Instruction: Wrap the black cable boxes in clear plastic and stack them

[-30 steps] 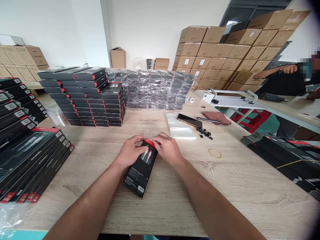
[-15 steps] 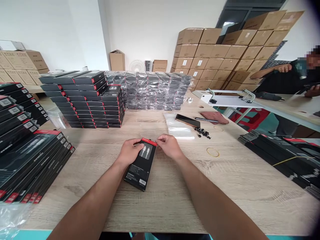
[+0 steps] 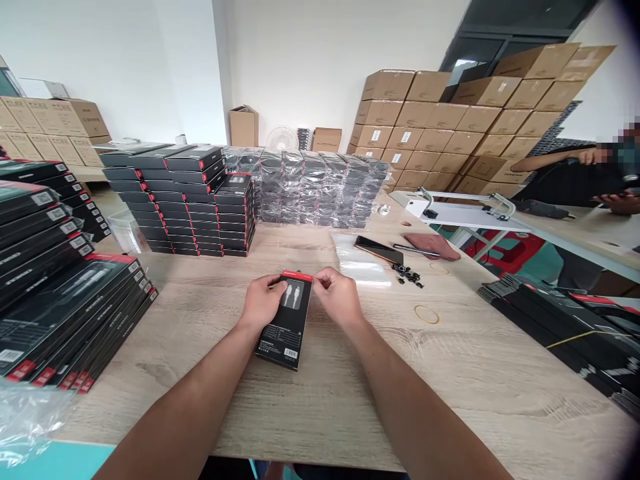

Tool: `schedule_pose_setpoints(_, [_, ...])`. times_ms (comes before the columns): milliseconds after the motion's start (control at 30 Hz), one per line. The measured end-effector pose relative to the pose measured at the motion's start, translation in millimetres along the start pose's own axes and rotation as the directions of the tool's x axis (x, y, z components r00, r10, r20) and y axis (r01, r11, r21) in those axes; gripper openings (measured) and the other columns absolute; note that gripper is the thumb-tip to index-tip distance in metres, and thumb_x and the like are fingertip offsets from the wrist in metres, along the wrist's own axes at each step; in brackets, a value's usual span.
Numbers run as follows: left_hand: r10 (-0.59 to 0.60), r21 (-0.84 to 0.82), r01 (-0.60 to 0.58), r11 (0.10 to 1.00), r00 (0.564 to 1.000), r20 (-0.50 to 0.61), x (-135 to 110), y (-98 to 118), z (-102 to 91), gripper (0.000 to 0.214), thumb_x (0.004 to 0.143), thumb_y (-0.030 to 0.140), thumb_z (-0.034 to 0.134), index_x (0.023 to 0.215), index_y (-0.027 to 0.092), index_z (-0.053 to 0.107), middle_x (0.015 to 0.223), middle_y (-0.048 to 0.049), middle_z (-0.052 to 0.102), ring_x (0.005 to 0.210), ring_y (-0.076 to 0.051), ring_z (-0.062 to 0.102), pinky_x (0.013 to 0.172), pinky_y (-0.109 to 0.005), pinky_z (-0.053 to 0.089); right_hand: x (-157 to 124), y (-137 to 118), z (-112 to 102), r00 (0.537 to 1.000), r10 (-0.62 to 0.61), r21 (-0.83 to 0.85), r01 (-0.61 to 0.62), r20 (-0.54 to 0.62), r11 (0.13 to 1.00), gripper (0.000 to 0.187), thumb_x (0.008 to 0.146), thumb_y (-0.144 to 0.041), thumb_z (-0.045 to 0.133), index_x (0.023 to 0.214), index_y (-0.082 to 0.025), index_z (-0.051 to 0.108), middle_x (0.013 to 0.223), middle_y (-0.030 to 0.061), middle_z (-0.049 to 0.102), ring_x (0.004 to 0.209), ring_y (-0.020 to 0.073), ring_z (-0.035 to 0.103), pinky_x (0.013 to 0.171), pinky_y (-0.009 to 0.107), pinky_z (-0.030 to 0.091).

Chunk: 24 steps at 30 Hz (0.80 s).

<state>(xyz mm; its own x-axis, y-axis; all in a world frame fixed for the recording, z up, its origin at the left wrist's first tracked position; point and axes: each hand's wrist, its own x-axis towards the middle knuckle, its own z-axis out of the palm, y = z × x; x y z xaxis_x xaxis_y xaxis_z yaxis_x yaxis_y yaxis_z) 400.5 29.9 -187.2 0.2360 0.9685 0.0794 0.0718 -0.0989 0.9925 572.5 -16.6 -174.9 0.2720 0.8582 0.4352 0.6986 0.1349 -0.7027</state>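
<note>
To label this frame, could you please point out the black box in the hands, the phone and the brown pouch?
black box [image 3: 283, 331]: head view, lower front face.
phone [image 3: 379, 250]: head view, screen middle.
brown pouch [image 3: 433, 244]: head view, top surface.

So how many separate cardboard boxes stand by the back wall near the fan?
2. The taller cardboard box stands left of the white fan; the lower cardboard box stands right of it. More may hide behind the wrapped stacks.

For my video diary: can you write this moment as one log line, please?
left hand: holds black box | right hand: pinches box's top corner | table: under box
</note>
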Motion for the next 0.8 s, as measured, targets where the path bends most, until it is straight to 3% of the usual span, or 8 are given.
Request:
schedule_pose_setpoints(100, [0.004, -0.078, -0.009, 0.997, 0.998, -0.067, -2, 4, 2.6, 0.028, 0.076, 0.028, 0.062, 0.099, 0.015, 0.070, 0.093, -0.0076, 0.073, 0.076, -0.018, 0.066, 0.071, -0.029, 0.050, -2, -8, 0, 0.999, -0.017, 0.078, 0.020, -0.037, 0.997, 0.013, 0.077, -0.029, 0.054, 0.072, -0.020, 0.062, 0.067, 0.0009, 0.065, 0.058, 0.0145, 0.057, 0.059, 0.027, 0.046])
schedule_pose_setpoints(200, [0.043, -0.188, -0.065, 0.980, 0.992, -0.118, -4, 7, 5.1, 0.028, 0.077, 0.030, 0.062, 0.100, 0.014, 0.067, 0.093, -0.0086, 0.072, 0.075, -0.017, 0.066, 0.070, -0.029, 0.051, -3, -16, 2, 0.997, 0.051, 0.237, -0.036, -0.057, 0.971, 0.013, 0.076, -0.033, 0.058, 0.075, -0.020, 0.063, 0.076, 0.0027, 0.066, 0.066, 0.0161, 0.059, 0.062, 0.028, 0.049])
schedule_pose_setpoints(367, [0.242, -0.278, -0.282, 0.918, 0.955, -0.171, -11, 22, 6.8, 0.031, 0.077, 0.031, 0.064, 0.105, 0.016, 0.062, 0.104, -0.0098, 0.069, 0.094, -0.019, 0.065, 0.080, -0.030, 0.052, 0, -31, -3, 0.985, 0.159, 0.612, -0.171, 0.075, 0.772, 0.027, 0.077, -0.046, 0.063, 0.072, -0.020, 0.059, 0.074, 0.0009, 0.063, 0.066, 0.0142, 0.057, 0.058, 0.026, 0.050])
schedule_pose_setpoints(467, [0.338, -0.308, -0.382, 0.871, 0.922, -0.187, -18, 39, 2.0, 0.029, 0.073, 0.030, 0.069, 0.099, 0.017, 0.062, 0.103, -0.0081, 0.068, 0.096, -0.019, 0.063, 0.080, -0.029, 0.052, 1, -43, -14, 0.993, 0.117, 0.696, -0.097, 0.019, 0.711, 0.024, 0.075, -0.041, 0.068, 0.071, -0.021, 0.057, 0.064, -0.0031, 0.059, 0.057, 0.0104, 0.052, 0.056, 0.023, 0.046])
schedule_pose_setpoints(533, [0.356, -0.315, -0.407, 0.858, 0.911, -0.208, -22, 50, -4.6, 0.028, 0.070, 0.030, 0.072, 0.093, 0.017, 0.062, 0.096, -0.0055, 0.067, 0.091, -0.017, 0.063, 0.079, -0.027, 0.051, 1, -51, -22, 0.997, 0.079, 0.706, -0.057, 0.002, 0.706, 0.022, 0.072, -0.037, 0.072, 0.080, -0.023, 0.058, 0.068, -0.0033, 0.062, 0.060, 0.0111, 0.055, 0.058, 0.023, 0.046])
schedule_pose_setpoints(667, [0.312, -0.225, -0.313, 0.923, 0.949, -0.040, -24, 59, -20.9, 0.025, 0.067, 0.031, 0.073, 0.085, 0.017, 0.063, 0.087, -0.0026, 0.065, 0.075, -0.013, 0.060, 0.073, -0.025, 0.049, 1, -52, -37, 0.981, -0.033, 0.630, -0.098, 0.193, 0.770, 0.039, 0.069, -0.036, 0.074, 0.102, -0.025, 0.058, 0.097, 0.0027, 0.069, 0.088, 0.0192, 0.063, 0.081, 0.033, 0.049])
schedule_pose_setpoints(800, [0.225, 0.066, -0.243, 0.968, 0.952, 0.206, -17, 42, -31.8, 0.019, 0.065, 0.030, 0.073, 0.077, 0.017, 0.067, 0.078, -0.0011, 0.065, 0.070, -0.013, 0.056, 0.066, -0.023, 0.043, 2, -33, -47, 0.864, -0.064, 0.371, -0.146, 0.500, 0.917, 0.033, 0.070, -0.036, 0.072, 0.097, -0.019, 0.065, 0.095, 0.0043, 0.069, 0.088, 0.0212, 0.062, 0.084, 0.037, 0.048])
